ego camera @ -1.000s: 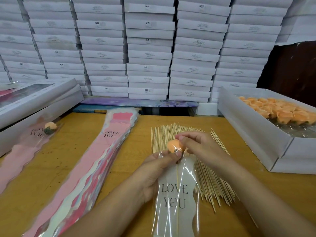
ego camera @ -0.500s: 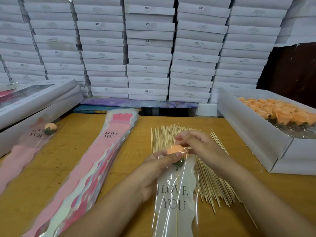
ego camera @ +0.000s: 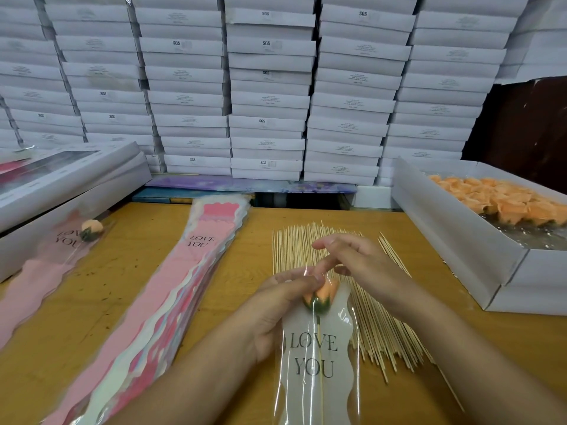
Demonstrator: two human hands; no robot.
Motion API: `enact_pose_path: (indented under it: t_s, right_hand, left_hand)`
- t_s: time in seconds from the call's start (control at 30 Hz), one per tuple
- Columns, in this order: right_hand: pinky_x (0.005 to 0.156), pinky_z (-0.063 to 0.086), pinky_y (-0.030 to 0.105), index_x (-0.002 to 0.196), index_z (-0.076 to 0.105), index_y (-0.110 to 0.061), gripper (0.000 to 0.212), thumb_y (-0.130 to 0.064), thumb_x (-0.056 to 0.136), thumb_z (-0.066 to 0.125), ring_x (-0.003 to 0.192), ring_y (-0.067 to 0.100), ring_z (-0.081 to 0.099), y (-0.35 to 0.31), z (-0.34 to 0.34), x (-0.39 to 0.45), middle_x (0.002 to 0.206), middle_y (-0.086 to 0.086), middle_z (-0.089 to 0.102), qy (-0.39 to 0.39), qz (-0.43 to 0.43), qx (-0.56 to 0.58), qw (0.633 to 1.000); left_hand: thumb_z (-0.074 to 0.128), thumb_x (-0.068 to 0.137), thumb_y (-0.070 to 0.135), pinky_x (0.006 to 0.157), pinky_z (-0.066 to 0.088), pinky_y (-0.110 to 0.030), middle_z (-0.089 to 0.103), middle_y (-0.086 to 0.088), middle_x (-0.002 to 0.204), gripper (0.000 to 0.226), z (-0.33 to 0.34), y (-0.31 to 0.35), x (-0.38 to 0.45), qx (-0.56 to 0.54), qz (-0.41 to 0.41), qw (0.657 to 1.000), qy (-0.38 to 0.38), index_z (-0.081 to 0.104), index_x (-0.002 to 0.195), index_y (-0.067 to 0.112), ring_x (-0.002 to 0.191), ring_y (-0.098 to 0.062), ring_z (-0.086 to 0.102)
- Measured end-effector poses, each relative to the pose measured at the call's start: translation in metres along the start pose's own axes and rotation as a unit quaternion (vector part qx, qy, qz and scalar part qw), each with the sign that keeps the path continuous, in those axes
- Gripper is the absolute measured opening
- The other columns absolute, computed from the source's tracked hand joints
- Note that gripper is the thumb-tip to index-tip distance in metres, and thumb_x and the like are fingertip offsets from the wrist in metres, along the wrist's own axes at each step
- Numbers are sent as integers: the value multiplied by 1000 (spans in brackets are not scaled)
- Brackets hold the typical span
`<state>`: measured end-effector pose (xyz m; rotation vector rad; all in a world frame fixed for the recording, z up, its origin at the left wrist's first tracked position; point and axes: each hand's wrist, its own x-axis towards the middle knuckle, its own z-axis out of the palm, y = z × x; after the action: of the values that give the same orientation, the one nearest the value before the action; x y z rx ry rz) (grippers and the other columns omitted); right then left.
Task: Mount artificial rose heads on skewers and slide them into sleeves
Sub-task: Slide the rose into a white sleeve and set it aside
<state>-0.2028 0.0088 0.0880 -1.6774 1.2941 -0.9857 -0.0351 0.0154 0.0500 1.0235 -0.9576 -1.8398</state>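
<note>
An orange rose head [ego camera: 322, 295] with a green base sits on a skewer inside a clear "LOVE YOU" sleeve [ego camera: 316, 363]. My left hand [ego camera: 280, 305] grips the sleeve's top at the rose, thumb over the plastic. My right hand [ego camera: 356, 262] hovers just above the sleeve's mouth with fingers loosely bent, one fingertip touching the plastic edge and nothing in its grasp. A pile of bamboo skewers [ego camera: 377, 329] lies under and behind both hands. To the left lies a stack of pink sleeves [ego camera: 171, 299]. Loose orange rose heads [ego camera: 506, 200] fill the white box at right.
A finished sleeved rose [ego camera: 90, 230] lies at far left against flat white boxes [ego camera: 70, 185]. The white box [ego camera: 460, 240] of roses stands at the right on the wooden table [ego camera: 122, 271]. Stacked white cartons [ego camera: 270, 87] form a wall behind.
The rose has slid down into the sleeve, below its mouth. My right hand has let go of the rose and lifted slightly; my left hand keeps its grip on the sleeve.
</note>
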Motion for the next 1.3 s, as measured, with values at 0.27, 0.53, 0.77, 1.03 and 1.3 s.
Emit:
enact_pose_path:
  t_s: [0.27,0.53,0.77,1.03,1.3]
  right_hand:
    - [101,48,39,115,61,-41,25,-51,93,57,109,3,63,7,-5,3,109,-11,73,19,-2,-3,1000]
    - [67,57,27,116,65,-18,55,-51,72,74,79,16,74,18,4,-17,92,0,78,-79,150,167,971]
    - [68,60,32,102,66,-5,18,-16,89,72,77,18,75,21,19,-34,89,8,78,-170,211,189,944]
    - [89,57,44,101,73,2,15,0,87,70,98,37,70,24,21,-35,107,24,73,-136,196,225,945]
    - [58,58,27,105,72,-3,19,-8,87,69,78,24,76,37,-9,-12,99,15,77,38,139,304,942]
  left_hand:
    - [82,65,10,57,59,-31,77,-17,98,58,-2,2,1,-24,4,1000,11,66,120,11,75,-25,76]
    - [76,72,12,65,60,-37,75,-17,103,56,-8,14,6,-64,23,997,38,65,127,5,77,-27,72]
    - [68,90,15,73,56,-43,70,-23,99,40,-13,22,5,-78,21,994,80,62,126,-1,76,-32,67]
    - [68,88,29,74,62,-44,73,-19,108,45,-16,28,5,-79,60,994,34,65,124,2,88,-33,72]
    - [75,82,20,65,63,-34,77,-14,101,41,-1,4,-7,81,-56,991,-90,67,118,3,80,-20,74]
